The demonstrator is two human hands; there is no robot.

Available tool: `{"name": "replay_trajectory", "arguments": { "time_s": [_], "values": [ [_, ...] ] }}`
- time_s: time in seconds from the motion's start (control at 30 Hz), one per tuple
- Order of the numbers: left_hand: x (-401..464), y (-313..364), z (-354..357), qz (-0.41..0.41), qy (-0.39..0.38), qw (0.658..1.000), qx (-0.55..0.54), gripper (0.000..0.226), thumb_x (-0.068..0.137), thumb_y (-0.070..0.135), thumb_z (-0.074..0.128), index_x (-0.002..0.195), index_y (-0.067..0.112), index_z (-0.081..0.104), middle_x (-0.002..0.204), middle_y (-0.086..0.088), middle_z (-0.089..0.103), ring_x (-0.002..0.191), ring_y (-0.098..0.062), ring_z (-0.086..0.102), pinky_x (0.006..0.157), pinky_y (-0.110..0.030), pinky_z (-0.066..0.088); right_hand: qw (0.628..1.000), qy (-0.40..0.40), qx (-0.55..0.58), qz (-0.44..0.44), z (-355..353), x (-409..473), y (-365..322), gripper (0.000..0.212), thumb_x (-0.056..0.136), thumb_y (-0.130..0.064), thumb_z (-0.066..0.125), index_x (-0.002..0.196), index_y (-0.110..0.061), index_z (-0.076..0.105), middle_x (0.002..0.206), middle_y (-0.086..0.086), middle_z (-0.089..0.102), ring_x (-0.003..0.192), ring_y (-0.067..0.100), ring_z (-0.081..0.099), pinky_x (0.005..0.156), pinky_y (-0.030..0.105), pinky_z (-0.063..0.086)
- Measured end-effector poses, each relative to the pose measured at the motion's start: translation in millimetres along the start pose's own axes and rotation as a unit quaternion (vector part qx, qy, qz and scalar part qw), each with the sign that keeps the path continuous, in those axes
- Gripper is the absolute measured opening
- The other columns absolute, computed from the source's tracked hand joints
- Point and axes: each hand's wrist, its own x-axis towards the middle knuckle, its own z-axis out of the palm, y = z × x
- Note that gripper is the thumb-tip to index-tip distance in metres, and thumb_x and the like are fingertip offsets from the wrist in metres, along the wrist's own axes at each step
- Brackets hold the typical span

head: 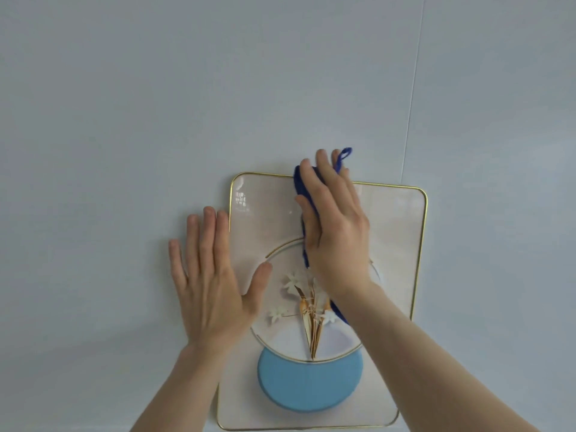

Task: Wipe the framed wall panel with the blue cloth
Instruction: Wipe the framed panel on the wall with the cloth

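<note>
The framed wall panel point(396, 232) hangs on a pale wall: a glossy beige picture with a thin gold rim, white flowers, gold stems and a light blue disc low down. My right hand point(335, 232) presses the dark blue cloth point(301, 182) flat against the panel's upper middle. Most of the cloth is hidden under the palm; its hanging loop sticks out above the top rim. My left hand point(212, 282) lies flat with fingers spread over the panel's left edge, fingers on the wall and thumb on the glass.
The pale blue-grey wall point(124, 120) surrounds the panel on all sides. A thin vertical seam point(411, 104) runs down the wall toward the panel's upper right corner.
</note>
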Motion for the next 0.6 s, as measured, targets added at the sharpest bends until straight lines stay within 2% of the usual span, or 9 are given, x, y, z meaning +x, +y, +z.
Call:
{"name": "replay_trajectory", "arguments": {
  "time_s": [0.07,0.13,0.2,0.37,0.47,0.6],
  "values": [
    [3,-9,8,0.012,-0.005,1.000,-0.001,0.085,0.097,0.067,0.021,0.163,0.013,0.016,0.173,-0.004,0.014,0.161,-0.025,0.011,0.129,-0.055,0.009,1.000,-0.002,-0.002,-0.012,19,-2,-17,0.036,0.111,-0.020,0.050,0.139,-0.006,0.066,0.152,0.016,0.060,0.147,0.038,0.049,0.122,0.023,0.034],
    [3,-14,15,0.017,-0.008,1.000,-0.008,0.081,0.100,0.063,0.017,0.163,0.013,0.016,0.173,-0.004,0.015,0.161,-0.025,0.010,0.129,-0.054,0.010,1.000,-0.012,0.007,-0.028,39,-5,-27,0.035,0.110,-0.020,0.051,0.137,-0.005,0.068,0.152,0.017,0.059,0.148,0.038,0.047,0.116,0.042,0.050],
    [4,-18,22,0.017,-0.003,1.000,-0.008,0.073,0.103,0.054,0.011,0.163,0.012,0.017,0.172,-0.005,0.017,0.161,-0.025,0.010,0.129,-0.054,0.011,0.998,-0.028,0.015,-0.045,56,-11,-30,0.035,0.110,-0.018,0.051,0.136,-0.003,0.067,0.152,0.020,0.059,0.150,0.040,0.045,0.112,0.053,0.052],
    [3,-22,32,0.027,0.030,0.999,-0.012,0.062,0.105,0.035,0.012,0.162,0.011,0.021,0.171,0.001,0.015,0.161,-0.021,0.007,0.130,-0.050,0.006,0.989,-0.055,-0.063,-0.121,74,-35,-26,0.040,0.104,-0.009,0.068,0.143,-0.004,0.063,0.155,0.018,0.057,0.154,0.039,0.039,0.124,0.053,0.037],
    [3,-23,32,0.028,0.034,0.999,-0.016,0.061,0.105,0.033,0.016,0.162,0.014,0.017,0.171,0.004,0.011,0.161,-0.019,0.005,0.130,-0.049,0.005,0.986,-0.048,-0.088,-0.133,76,-40,-26,0.039,0.105,-0.009,0.065,0.144,-0.005,0.062,0.157,0.017,0.055,0.154,0.039,0.039,0.127,0.051,0.035],
    [2,-23,30,0.028,0.028,0.999,-0.012,0.060,0.106,0.037,0.010,0.163,0.018,0.008,0.171,0.004,0.010,0.161,-0.020,0.006,0.130,-0.051,0.008,0.983,-0.041,-0.108,-0.141,72,-44,-24,0.035,0.108,-0.009,0.060,0.143,-0.006,0.063,0.157,0.017,0.055,0.153,0.038,0.041,0.124,0.051,0.039]
  ]
}}
